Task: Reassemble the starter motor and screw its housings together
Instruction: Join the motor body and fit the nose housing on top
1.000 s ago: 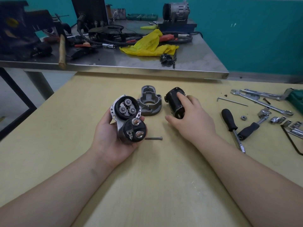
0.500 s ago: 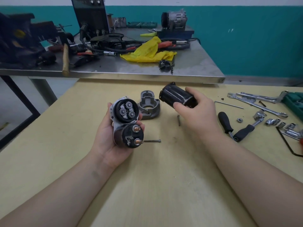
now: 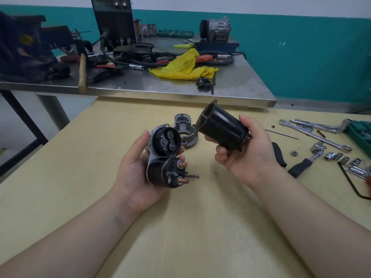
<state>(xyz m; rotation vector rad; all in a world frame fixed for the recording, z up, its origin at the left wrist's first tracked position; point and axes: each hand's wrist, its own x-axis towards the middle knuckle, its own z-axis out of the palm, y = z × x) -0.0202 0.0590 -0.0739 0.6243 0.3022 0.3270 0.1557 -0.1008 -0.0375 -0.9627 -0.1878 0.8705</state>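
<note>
Left hand [image 3: 138,173] curled round gear housing with solenoid [image 3: 164,157], planetary gears facing up. Right hand [image 3: 247,155] gripping black motor casing [image 3: 220,129], tilted, open end toward the gears, not touching. Behind the left fingers, grey end housing [image 3: 185,130] on table [image 3: 180,227]; long bolt [image 3: 192,176] just beside the solenoid.

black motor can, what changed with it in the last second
The right hand gripped the black motor can, lifted it off the wooden table and tilted its open end toward the gear housing. The left hand kept holding that housing; the grey end cap and long bolt stayed put.
</note>
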